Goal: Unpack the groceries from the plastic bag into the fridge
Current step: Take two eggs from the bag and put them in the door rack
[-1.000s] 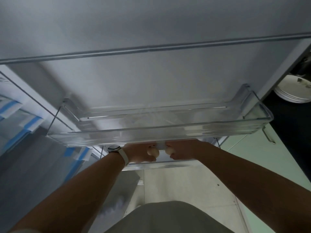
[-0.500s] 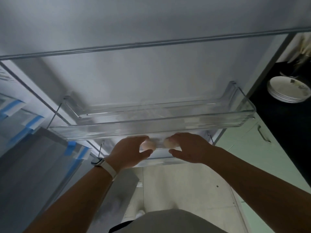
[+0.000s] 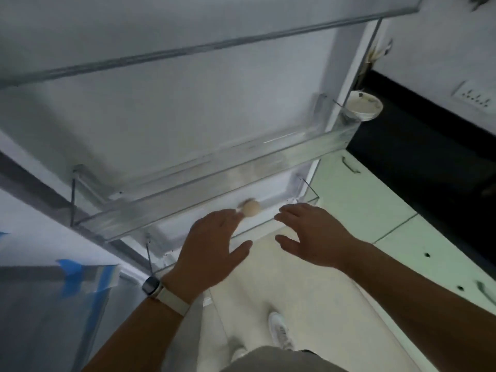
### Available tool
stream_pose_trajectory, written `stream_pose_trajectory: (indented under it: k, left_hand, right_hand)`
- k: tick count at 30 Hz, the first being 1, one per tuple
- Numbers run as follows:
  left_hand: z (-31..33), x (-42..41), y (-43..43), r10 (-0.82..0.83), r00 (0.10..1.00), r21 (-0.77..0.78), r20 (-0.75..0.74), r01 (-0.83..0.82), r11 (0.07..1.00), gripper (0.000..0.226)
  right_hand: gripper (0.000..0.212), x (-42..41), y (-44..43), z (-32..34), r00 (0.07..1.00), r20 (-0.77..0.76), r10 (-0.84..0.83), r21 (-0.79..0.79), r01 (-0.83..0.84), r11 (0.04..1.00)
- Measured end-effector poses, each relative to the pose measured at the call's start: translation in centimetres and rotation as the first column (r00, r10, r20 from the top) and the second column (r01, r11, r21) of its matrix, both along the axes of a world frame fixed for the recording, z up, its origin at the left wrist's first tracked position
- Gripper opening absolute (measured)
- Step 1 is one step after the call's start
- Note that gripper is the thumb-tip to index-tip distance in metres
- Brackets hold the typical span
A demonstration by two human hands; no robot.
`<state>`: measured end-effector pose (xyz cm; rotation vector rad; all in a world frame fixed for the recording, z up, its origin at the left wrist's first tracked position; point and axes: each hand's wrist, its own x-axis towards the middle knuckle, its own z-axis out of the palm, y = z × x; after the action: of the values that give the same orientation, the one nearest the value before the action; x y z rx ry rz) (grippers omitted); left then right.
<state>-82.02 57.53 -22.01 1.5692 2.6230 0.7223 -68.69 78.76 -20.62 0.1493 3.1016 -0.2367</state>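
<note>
In the head view, the left hand (image 3: 212, 245) and right hand (image 3: 314, 237) both hover with fingers spread wide and straight, holding nothing, before the fridge door's lower shelf (image 3: 264, 228). One pale egg (image 3: 251, 208) lies in that shelf at the left fingertips; blur hides whether they touch. Two clear shelves show, counting the upper shelf (image 3: 214, 181), and one watch (image 3: 151, 285).

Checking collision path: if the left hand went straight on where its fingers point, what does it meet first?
Probably the egg in the lower door bin; the left hand aims its open fingers at it, nearly touching. Blur hides depth.
</note>
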Motion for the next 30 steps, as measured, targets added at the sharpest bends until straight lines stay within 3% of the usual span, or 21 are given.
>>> stream_pose_trajectory:
  k: [6, 14, 23, 30]
  left_hand:
    - [-1.6, 0.9, 0.8, -0.236, 0.972, -0.018, 0.012, 0.236, 0.972, 0.051]
    - [-0.3, 7.5, 4.1, -0.529, 0.848, -0.078, -0.006, 0.527, 0.846, 0.060]
    - [1.8, 18.7, 5.4, -0.692, 0.718, -0.084, -0.082, 0.687, 0.722, 0.056]
    - [3.6, 33.5, 4.1, -0.786, 0.604, -0.125, -0.136, 0.776, 0.618, 0.058]
  right_hand:
    - [0.057, 6.8, -3.9, 0.6, 0.962, 0.060, -0.265, 0.031, 0.263, 0.964]
    - [0.063, 17.3, -7.9, 2.2, 0.800, 0.085, -0.594, 0.051, 0.592, 0.804]
    - [0.053, 30.5, -11.9, 3.2, 0.654, 0.014, -0.756, 0.082, 0.753, 0.653]
    - [0.052, 45.3, -16.3, 3.9, 0.524, -0.019, -0.852, 0.063, 0.851, 0.522]
